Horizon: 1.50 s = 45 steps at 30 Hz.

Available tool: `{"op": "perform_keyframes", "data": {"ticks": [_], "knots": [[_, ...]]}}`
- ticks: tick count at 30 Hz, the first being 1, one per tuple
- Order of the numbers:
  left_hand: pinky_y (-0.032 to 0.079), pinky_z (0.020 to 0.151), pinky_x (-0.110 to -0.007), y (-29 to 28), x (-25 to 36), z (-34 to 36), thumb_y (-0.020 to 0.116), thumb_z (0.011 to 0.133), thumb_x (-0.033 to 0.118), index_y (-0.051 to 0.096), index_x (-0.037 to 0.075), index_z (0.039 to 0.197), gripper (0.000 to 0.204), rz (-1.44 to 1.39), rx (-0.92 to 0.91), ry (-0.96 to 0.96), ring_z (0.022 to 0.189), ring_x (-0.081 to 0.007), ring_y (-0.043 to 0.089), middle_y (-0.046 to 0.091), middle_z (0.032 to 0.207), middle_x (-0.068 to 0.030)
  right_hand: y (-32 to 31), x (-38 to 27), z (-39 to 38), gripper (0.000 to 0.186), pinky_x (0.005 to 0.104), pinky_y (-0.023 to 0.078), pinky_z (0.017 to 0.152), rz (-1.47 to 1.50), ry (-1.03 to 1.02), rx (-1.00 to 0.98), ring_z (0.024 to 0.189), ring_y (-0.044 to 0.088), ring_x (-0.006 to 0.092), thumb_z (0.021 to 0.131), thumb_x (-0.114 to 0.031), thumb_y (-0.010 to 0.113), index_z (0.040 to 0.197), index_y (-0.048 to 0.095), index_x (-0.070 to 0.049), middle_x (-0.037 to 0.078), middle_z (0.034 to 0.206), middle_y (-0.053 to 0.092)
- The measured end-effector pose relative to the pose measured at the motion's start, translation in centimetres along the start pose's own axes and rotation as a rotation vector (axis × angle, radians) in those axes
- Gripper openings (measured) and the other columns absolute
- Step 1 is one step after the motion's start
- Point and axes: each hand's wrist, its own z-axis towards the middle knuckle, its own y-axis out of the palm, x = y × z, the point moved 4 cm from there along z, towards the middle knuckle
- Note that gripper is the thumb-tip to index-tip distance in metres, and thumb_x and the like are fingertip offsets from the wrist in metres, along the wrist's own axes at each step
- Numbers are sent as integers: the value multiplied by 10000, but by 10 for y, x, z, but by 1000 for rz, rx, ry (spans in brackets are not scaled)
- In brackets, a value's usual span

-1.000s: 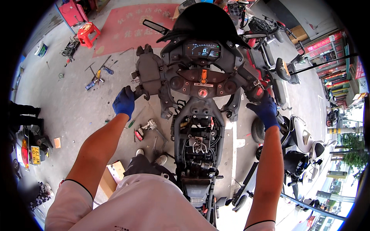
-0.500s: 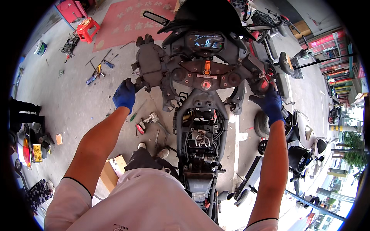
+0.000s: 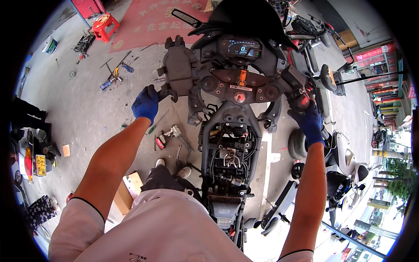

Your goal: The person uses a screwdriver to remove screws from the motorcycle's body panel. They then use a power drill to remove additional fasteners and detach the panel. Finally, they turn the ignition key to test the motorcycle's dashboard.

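A partly stripped motorcycle stands in front of me, its bare black frame (image 3: 252, 153) showing cables and engine parts. My left hand (image 3: 145, 105), in a blue glove, is closed round the left handlebar grip (image 3: 163, 92). On the other side my right hand (image 3: 308, 122), also gloved in blue, wraps the right grip, which it mostly hides, just below the red switch housing (image 3: 301, 101). Between them sit the top clamp (image 3: 222, 91), an orange tag (image 3: 242, 77) and the lit dashboard (image 3: 239, 48). A dark, flat holder (image 3: 180, 70) is mounted near the left grip.
Hand tools (image 3: 114, 75), a screwdriver (image 3: 152, 127) and a metal part (image 3: 175, 132) lie on the floor to the left. A cardboard box (image 3: 126, 194) is by my legs. A tyre (image 3: 297, 144) and parked scooters (image 3: 347, 150) stand right; a red stool (image 3: 104, 28) stands far left.
The view has shifted slightly, so the dashboard, handlebar and floor things appear farther right. Both hands stay on the grips.
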Motion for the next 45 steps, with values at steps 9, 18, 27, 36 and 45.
{"op": "perform_keyframes", "data": {"ticks": [9, 18, 27, 36, 45], "knots": [[470, 786, -480, -3, 3, -3, 310, 948, 438, 636, 129, 989, 452, 1, 21, 9, 917, -391, 608, 660, 968, -164, -1, -1, -2, 1009, 454, 446, 884, -2, 10, -4, 1069, 576, 359, 628, -548, 770, 1377, 324, -39, 164, 1131, 622], [471, 771, -494, -1, 0, -1, 326, 944, 428, 635, 121, 953, 436, -18, 25, 10, 897, -400, 609, 658, 944, -177, 1, -5, -3, 979, 464, 473, 870, -36, -9, 81, 1045, 589, 387, 618, -566, 775, 1362, 381, -66, 213, 1133, 612], [469, 762, -495, -4, 4, -2, 327, 944, 429, 626, 113, 937, 436, -17, -3, -4, 889, -404, 606, 655, 931, -179, 2, -3, -4, 915, 454, 494, 825, 13, -45, 152, 992, 617, 377, 609, -561, 785, 1295, 445, -60, 203, 1092, 630], [465, 766, -492, -5, 3, -4, 322, 945, 431, 631, 124, 951, 435, -36, 37, 18, 896, -399, 606, 659, 932, -166, -8, -12, 0, 1081, 450, 449, 909, -41, 68, -78, 1109, 553, 372, 545, -565, 814, 1369, 338, -52, 196, 1186, 586], [466, 768, -485, -3, 4, -3, 323, 943, 432, 633, 121, 938, 439, -36, 20, -2, 898, -393, 607, 659, 935, -164, 1, 3, 4, 1003, 456, 453, 893, -32, 58, -56, 1086, 566, 376, 579, -572, 792, 1342, 373, -75, 186, 1165, 603]]}}
